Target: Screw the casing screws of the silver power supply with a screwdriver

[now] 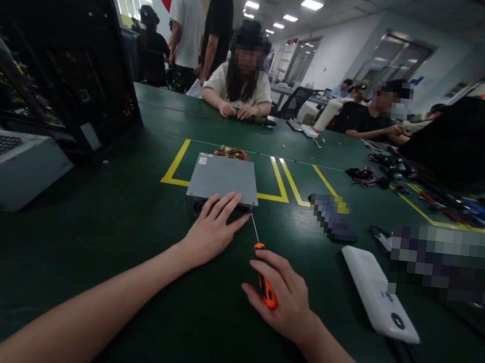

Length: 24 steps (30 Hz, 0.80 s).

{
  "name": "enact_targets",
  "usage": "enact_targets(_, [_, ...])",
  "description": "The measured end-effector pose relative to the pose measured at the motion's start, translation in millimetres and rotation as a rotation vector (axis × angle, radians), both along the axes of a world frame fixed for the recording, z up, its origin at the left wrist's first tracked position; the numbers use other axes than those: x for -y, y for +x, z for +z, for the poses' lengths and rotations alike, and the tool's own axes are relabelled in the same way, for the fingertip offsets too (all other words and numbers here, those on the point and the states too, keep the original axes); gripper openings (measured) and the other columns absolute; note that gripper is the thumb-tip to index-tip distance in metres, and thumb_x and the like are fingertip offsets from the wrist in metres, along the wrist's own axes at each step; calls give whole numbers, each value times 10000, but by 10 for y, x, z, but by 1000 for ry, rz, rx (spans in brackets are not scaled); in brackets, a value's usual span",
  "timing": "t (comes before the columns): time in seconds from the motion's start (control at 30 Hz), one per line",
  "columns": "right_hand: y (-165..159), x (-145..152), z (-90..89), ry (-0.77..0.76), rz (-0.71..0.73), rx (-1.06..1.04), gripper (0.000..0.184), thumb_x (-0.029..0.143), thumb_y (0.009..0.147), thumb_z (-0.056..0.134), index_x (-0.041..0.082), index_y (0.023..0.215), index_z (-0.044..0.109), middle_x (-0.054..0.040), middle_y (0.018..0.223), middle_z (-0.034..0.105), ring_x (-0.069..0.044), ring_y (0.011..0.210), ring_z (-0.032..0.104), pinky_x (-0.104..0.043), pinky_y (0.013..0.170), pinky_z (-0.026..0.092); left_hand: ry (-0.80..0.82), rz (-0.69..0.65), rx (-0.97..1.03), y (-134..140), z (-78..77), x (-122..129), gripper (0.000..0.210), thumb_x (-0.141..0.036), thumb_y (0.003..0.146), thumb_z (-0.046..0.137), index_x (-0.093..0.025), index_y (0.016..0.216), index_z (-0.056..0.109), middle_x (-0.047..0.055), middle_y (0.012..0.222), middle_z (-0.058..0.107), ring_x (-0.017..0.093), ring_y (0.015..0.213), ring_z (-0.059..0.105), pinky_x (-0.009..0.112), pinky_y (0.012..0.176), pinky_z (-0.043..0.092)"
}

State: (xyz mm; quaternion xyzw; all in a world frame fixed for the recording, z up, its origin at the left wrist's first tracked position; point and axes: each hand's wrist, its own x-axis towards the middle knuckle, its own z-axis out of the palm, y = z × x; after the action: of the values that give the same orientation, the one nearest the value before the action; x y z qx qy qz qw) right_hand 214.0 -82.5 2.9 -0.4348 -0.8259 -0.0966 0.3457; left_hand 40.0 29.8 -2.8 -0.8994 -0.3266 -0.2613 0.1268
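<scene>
A grey metal computer power supply [225, 177] lies on the green table, its bundle of coloured cables [232, 153] at the far side. My left hand [215, 225] rests on its near edge, fingers stretched over the top and thumb by the right front corner. In my right hand [285, 293] is a screwdriver [266, 291] with an orange and black handle, fingers curled around it. The thin shaft points away from me, its tip at the front right corner of the power supply. Whether the tip sits in a screw is too small to tell.
A second power supply [14, 169] and a black computer case [61, 52] stand at left. To the right lie a phone [334, 217], a white power bank [380, 294], cables and tools [461, 204]. Yellow tape [177, 163] marks the table [127, 210]. A person [239, 83] sits opposite.
</scene>
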Motion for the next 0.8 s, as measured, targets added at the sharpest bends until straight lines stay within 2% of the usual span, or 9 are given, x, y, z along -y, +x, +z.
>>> enact_targets(0.1, [23,4,-9,-8,22,-28,254,251,745,629,164,954,514,-129,1037,594,-197,917,593,-273,640,523,-6,1,-12,-5,11,3,467,-176,788,516,-264,1245,472,142,1411,271,274,1319,205,476,1049,185])
enact_targets(0.2, [28,5,-4,40,32,62,137,184,733,633,185,852,564,-99,999,618,-163,753,600,-282,602,504,-6,-3,-19,-11,21,9,471,-176,789,513,-261,1250,467,141,1408,277,277,1316,213,475,1048,190])
enact_targets(0.27, [23,4,2,51,26,82,182,169,736,629,189,909,575,-89,985,632,-155,711,595,-288,591,501,-3,-4,-18,-12,21,9,478,-178,786,516,-261,1254,464,140,1406,280,281,1311,222,478,1047,193])
enact_targets(0.37, [16,1,2,14,11,9,294,223,746,634,136,1007,529,-132,1028,617,-186,855,608,-278,640,524,-2,-2,-22,-12,12,4,494,-187,782,524,-268,1263,452,140,1406,276,284,1313,217,483,1045,193])
enact_targets(0.43, [16,2,1,5,12,-22,234,228,748,633,134,938,533,-144,1048,600,-191,919,599,-263,664,526,0,2,-24,-12,9,0,493,-190,783,522,-268,1264,452,142,1407,273,284,1316,210,481,1045,192])
enact_targets(0.53, [18,2,10,29,26,38,111,164,746,620,178,842,566,-101,1023,602,-162,812,603,-272,640,515,1,6,-25,-10,12,2,491,-184,786,515,-266,1266,450,141,1405,278,279,1314,216,477,1046,191])
enact_targets(0.6, [21,0,15,26,16,52,180,154,745,614,196,917,578,-95,1033,592,-161,779,594,-291,633,514,2,4,-25,-10,15,5,494,-180,785,516,-263,1268,448,142,1403,283,278,1313,220,476,1046,192])
enact_targets(0.7, [29,-8,12,4,-13,-96,369,185,747,614,170,1092,484,-128,1069,554,-206,927,577,-326,704,531,10,3,-13,-10,14,6,492,-177,781,522,-261,1261,455,142,1396,299,280,1310,226,473,1043,200])
enact_targets(0.8, [39,-8,7,-13,-10,-184,305,143,747,597,172,1026,477,-119,1038,550,-202,960,565,-321,724,529,13,5,-14,-10,10,4,491,-173,785,515,-264,1263,452,144,1395,300,278,1312,220,473,1040,204])
